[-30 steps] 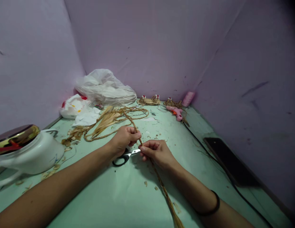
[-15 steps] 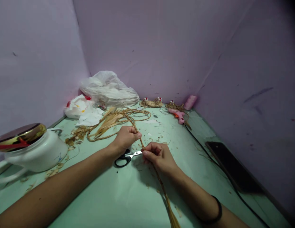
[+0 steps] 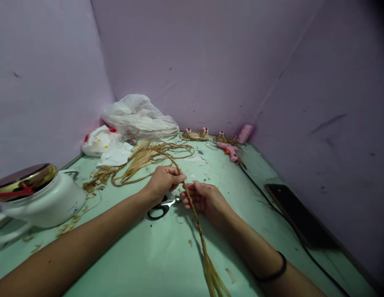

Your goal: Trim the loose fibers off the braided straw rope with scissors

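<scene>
A thin braided cord of tan plant fibre (image 3: 196, 222) runs from the coil at the back towards me and ends in loose strands (image 3: 212, 274). My left hand (image 3: 164, 181) pinches the cord between thumb and fingers above the table. Just below and to the right, my right hand (image 3: 207, 200) is open, its thumb raised and its fingers apart behind the cord; they may be touching it. Scissors with black handles (image 3: 159, 211) lie under the hands, blades partly hidden by the right fingertips.
On the green tabletop (image 3: 142, 255) stand a white pot (image 3: 52, 204) at left and plastic bags (image 3: 141, 119) at the back. A pink glue gun (image 3: 228, 151), its cable, a pink spool (image 3: 245, 133) and a dark phone (image 3: 300, 216) are at right. Woven pieces (image 3: 195, 135) sit by the wall.
My right hand has let go of its pinch on the cord and its fingers have spread. The cord's loose end has shifted left. My left hand still pinches the cord.
</scene>
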Motion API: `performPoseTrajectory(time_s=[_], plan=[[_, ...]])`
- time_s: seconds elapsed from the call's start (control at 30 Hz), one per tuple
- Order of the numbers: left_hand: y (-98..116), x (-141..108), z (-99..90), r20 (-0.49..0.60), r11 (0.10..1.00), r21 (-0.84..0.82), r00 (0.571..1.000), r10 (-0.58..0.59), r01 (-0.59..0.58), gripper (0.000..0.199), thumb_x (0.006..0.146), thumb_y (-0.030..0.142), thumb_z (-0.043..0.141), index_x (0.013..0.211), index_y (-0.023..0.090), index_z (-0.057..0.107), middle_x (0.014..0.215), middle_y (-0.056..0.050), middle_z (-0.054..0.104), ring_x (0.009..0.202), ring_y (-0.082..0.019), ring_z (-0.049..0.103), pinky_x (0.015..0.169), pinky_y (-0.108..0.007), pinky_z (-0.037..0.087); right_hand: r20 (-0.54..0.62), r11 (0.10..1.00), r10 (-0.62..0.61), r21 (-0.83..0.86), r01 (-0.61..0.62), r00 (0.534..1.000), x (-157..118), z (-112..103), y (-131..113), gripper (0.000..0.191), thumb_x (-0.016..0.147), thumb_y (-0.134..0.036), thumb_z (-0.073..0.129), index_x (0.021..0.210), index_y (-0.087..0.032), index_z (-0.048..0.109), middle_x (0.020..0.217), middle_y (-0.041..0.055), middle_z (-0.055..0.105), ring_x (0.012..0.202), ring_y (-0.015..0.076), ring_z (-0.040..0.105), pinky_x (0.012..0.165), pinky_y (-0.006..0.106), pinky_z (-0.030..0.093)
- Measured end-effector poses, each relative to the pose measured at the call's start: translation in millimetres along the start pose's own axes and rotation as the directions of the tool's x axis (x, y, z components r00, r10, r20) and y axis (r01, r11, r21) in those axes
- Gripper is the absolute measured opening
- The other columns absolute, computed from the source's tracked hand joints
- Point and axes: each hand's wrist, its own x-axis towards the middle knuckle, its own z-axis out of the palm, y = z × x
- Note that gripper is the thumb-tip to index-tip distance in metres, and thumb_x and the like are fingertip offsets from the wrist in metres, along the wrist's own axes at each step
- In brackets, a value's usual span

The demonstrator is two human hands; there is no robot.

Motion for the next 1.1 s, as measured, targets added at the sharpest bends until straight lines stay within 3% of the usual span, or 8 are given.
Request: performPoseTrajectory(time_s=[0.1,0.2,0.47,0.7,0.9,1.1], plan=[[-1,3,-4.8,0.012,0.999,-0.017,1.000,-0.027,0.027,0.026,0.052,0.032,0.070,0.053,0.012,0.053,0.039,0.006,0.042,0.037,-0.004,0.032,0.038,-0.018,0.021,0.020,0.999,0.050,0.003,-0.050,0.999,-1,-2,-2,0.019,0.078,-0.027,0.053,0.077,-0.011,0.062,0.065,0.0083,0.066,0.053,0.0131,0.060,0.054,0.026,0.050],[-2,3,-6.2,0.015,0.998,-0.028,0.999,-0.047,0.048,0.026,0.052,0.033,0.070,0.056,0.012,0.054,0.038,0.006,0.041,0.036,-0.004,0.032,0.037,-0.018,0.021,0.066,0.997,0.058,-0.062,-0.054,0.996,-1,-5,0,0.015,0.073,-0.024,0.060,0.076,-0.010,0.064,0.069,0.0070,0.065,0.052,0.0105,0.058,0.053,0.024,0.049],[-1,0,-0.5,-0.003,0.998,0.005,0.998,-0.063,0.063,0.023,0.052,0.029,0.070,0.054,0.012,0.054,0.037,0.004,0.046,0.035,-0.005,0.036,0.035,-0.017,0.025,0.180,0.992,-0.028,-0.114,0.049,0.983,-1,-5,4,0.028,0.058,-0.033,0.075,0.067,-0.011,0.062,0.055,-0.0006,0.058,0.045,0.0066,0.051,0.051,0.023,0.046],[1,-1,-3.9,0.025,0.999,0.015,0.998,-0.052,0.052,0.026,0.059,0.030,0.067,0.049,0.013,0.050,0.036,0.004,0.047,0.032,-0.004,0.036,0.034,-0.017,0.025,0.166,0.994,0.005,-0.105,0.013,0.986,-1,-5,4,0.029,0.058,-0.034,0.074,0.070,-0.010,0.062,0.053,-0.0011,0.058,0.042,0.0063,0.051,0.047,0.022,0.047],[0,-1,-0.3,-0.020,1.000,-0.013,1.000,-0.017,0.017,0.025,0.058,0.029,0.067,0.049,0.014,0.050,0.035,0.004,0.046,0.032,-0.004,0.036,0.034,-0.017,0.025,0.081,0.983,-0.109,-0.138,0.119,0.991,0,-3,6,0.027,0.057,-0.036,0.073,0.066,-0.012,0.062,0.046,-0.0040,0.054,0.036,0.0048,0.044,0.043,0.021,0.046],[3,6,-11.4,-0.037,0.996,-0.051,0.997,0.068,-0.069,0.026,0.059,0.029,0.067,0.049,0.014,0.048,0.037,0.004,0.047,0.033,-0.004,0.037,0.035,-0.017,0.026,0.103,0.994,0.034,-0.106,-0.023,0.994,-2,-2,0,0.037,0.057,-0.041,0.073,0.076,-0.010,0.066,0.059,0.0025,0.062,0.047,0.0091,0.055,0.051,0.025,0.048]])
